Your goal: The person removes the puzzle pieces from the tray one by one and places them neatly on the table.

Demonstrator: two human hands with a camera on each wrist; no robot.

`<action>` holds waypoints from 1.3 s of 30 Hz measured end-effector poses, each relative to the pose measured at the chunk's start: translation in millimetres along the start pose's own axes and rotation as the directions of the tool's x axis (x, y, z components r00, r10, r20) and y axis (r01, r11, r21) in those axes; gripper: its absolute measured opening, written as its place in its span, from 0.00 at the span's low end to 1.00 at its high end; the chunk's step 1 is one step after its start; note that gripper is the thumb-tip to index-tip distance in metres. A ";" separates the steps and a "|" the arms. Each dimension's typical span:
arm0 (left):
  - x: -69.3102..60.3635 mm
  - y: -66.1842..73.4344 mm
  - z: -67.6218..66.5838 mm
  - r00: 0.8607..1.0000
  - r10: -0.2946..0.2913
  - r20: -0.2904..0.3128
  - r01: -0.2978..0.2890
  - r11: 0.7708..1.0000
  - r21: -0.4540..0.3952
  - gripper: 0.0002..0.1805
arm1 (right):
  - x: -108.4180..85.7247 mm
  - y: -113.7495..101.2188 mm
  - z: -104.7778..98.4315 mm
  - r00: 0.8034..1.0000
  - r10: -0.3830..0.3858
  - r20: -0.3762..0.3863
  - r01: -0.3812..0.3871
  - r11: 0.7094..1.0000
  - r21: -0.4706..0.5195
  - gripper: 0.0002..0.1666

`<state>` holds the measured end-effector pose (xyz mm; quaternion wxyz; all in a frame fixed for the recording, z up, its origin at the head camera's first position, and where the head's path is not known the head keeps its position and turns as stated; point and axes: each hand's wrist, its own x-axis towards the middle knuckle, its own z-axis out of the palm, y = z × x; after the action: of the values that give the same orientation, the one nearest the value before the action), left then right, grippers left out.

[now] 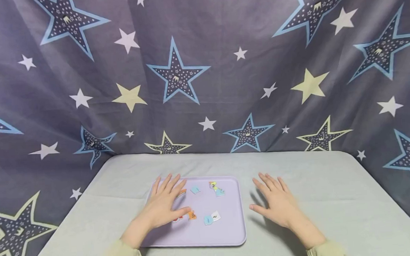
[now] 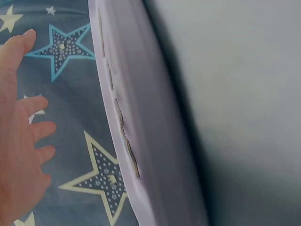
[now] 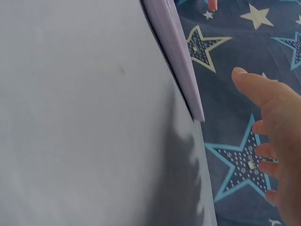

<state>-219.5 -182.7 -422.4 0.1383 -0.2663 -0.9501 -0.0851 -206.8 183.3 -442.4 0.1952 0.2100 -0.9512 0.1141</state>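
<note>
A pale purple tray (image 1: 229, 232) lies on the table with several small flat pieces on it. Over its left part hovers my left hand (image 1: 162, 209), palm down and fingers spread, holding nothing. Partly covered by that hand are an orange piece (image 1: 192, 215) and a red one. Farther right lie a light blue piece (image 1: 195, 189), a colourful cluster (image 1: 217, 189), and a blue piece (image 1: 208, 220) touching a white piece (image 1: 215, 216). Beyond the tray's right edge my right hand (image 1: 276, 202) is held above the table, fingers straight, gripping nothing.
A whitish cloth covers the table (image 1: 336, 198). Behind it and along the sides hangs a dark curtain (image 1: 223, 83) patterned with stars. In the right wrist view, the hand's shadow (image 3: 176, 174) falls on the cloth beside the tray.
</note>
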 end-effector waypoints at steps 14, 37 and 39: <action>-26.1 -30.6 -5.0 0.992 -0.086 -0.092 0.077 0.992 -0.099 0.33 | 13.8 -43.6 15.9 0.976 -0.204 0.077 0.193 0.972 0.131 0.36; -48.7 -65.3 -6.2 0.868 -0.456 0.196 0.491 0.733 -0.471 0.31 | 29.3 -84.2 32.8 0.914 -0.317 0.255 0.283 0.945 0.161 0.26; -51.8 -68.9 -5.0 0.863 -0.447 0.235 0.501 0.698 -0.512 0.31 | 30.0 -85.7 33.7 0.912 -0.329 0.244 0.291 0.940 0.180 0.24</action>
<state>-212.4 -267.0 -439.7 -0.0161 -0.0445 -0.9245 -0.3782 -204.7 86.7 -448.6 0.0640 0.3852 -0.9130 0.1180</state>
